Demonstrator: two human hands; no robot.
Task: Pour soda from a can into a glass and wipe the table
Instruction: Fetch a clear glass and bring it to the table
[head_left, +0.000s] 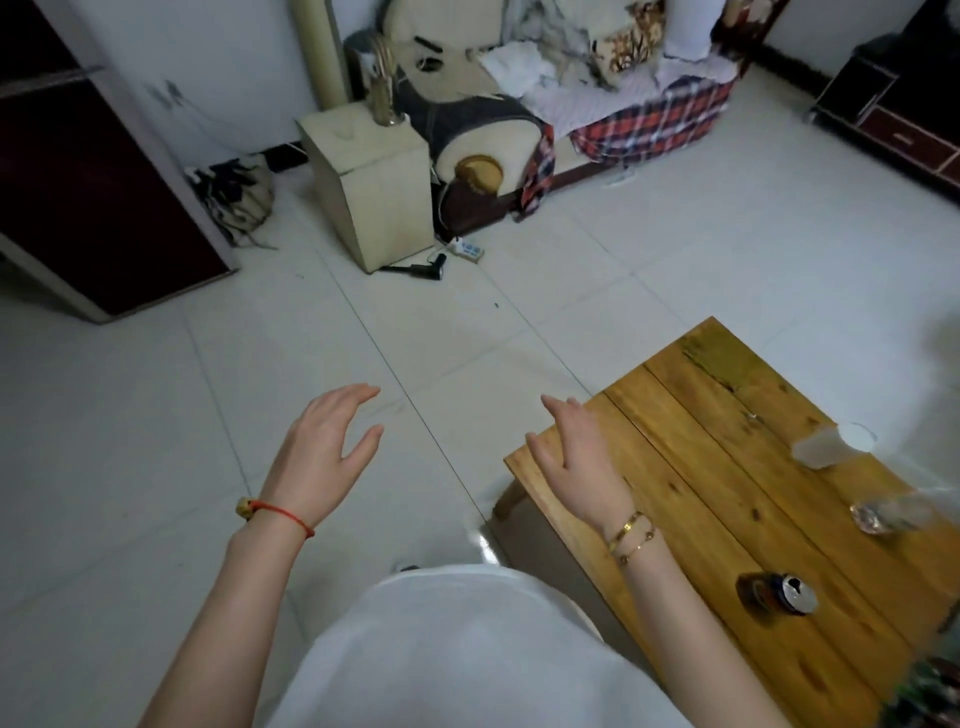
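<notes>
A low wooden table (691, 467) fills the right side of the view. A dark soda can (777, 595) with an opened silver top stands near its front. A clear glass (891, 512) stands farther back at the right edge, blurred. A translucent plastic cup (831, 447) stands behind it. My right hand (576, 457) hovers over the table's left corner, fingers spread, holding nothing, well left of the can. My left hand (327, 452) is raised over the floor to the left of the table, fingers apart and empty.
White tiled floor (363, 338) stretches ahead and left. A beige box stool (374, 182) and a sofa with a plaid cover (649, 114) stand at the back. A power strip (465, 249) and a dark tool lie on the floor. A dark cabinet (78, 182) stands left.
</notes>
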